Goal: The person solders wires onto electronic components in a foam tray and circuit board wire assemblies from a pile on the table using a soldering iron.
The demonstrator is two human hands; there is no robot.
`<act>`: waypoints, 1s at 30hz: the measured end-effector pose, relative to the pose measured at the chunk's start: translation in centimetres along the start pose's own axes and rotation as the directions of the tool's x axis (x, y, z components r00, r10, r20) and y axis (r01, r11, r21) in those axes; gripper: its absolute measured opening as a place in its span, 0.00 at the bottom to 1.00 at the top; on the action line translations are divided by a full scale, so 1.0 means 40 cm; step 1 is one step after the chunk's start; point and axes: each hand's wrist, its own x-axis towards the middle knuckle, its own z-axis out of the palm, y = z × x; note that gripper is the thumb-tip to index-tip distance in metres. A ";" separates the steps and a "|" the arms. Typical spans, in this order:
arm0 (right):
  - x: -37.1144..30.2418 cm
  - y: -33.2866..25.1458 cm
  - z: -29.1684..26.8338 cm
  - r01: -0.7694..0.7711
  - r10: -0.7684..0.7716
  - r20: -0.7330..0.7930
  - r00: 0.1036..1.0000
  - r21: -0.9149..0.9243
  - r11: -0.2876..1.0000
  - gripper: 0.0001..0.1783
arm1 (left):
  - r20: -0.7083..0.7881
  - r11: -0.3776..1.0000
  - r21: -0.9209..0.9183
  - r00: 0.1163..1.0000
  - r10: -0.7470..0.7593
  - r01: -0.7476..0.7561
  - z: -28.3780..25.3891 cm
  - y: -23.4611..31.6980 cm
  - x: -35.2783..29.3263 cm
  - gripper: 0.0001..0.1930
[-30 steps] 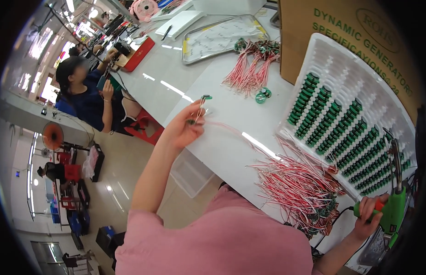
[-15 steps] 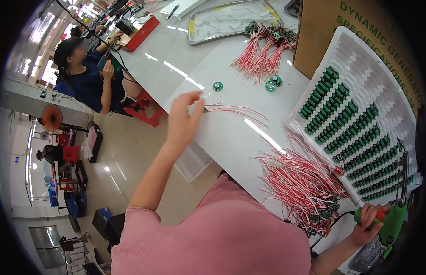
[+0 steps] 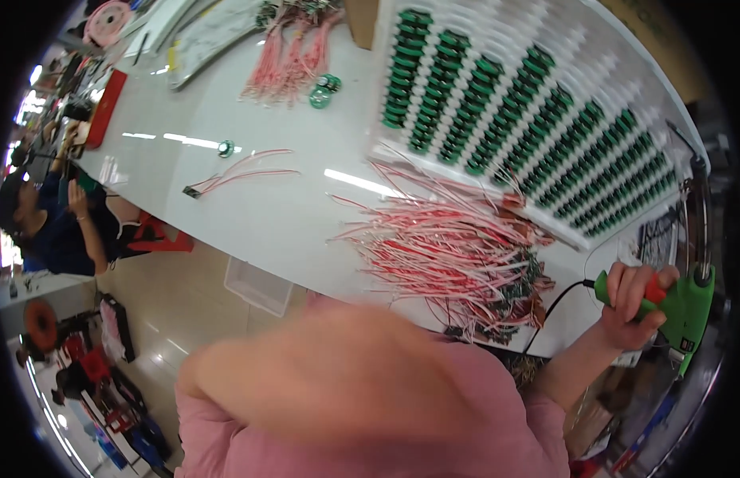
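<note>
My right hand is wrapped around the handle of a green soldering gun with a red trigger and a thin metal tube pointing up. A black cord runs from its handle. My left hand is raised in front of my pink shirt, smeared by motion, so its fingers cannot be made out. Beyond it lies a heap of red and white wires with small circuit boards. A single wired board rests on the table to the left, near a small round green part.
A white plastic tray with rows of green round parts leans at the right against a cardboard box. Two round green parts lie near another wire bundle. A person sits at the far left.
My left hand has pulled back from the table's left side toward my chest. The view has swung right, and the soldering gun stays in my right hand.
</note>
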 end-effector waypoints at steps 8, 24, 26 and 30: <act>-0.117 -0.070 -0.015 -0.014 -0.010 -0.179 0.984 -0.131 0.991 0.28 | 0.248 0.735 -0.273 0.693 0.677 -0.621 0.157 0.214 0.014 0.11; -0.157 -0.162 0.000 -0.075 -0.003 -0.252 0.968 -0.298 0.952 0.35 | 0.387 0.371 0.469 0.565 0.729 -0.801 0.320 -0.014 0.280 0.10; -0.140 -0.187 -0.009 -0.031 -0.049 -0.238 0.970 -0.323 0.946 0.32 | 0.330 0.487 0.374 0.604 0.725 -0.789 0.278 0.059 0.265 0.14; -0.149 -0.100 0.049 -0.224 0.052 -0.378 0.925 -0.427 0.876 0.27 | -0.219 0.639 -0.145 0.655 0.724 -0.755 0.174 0.063 0.215 0.16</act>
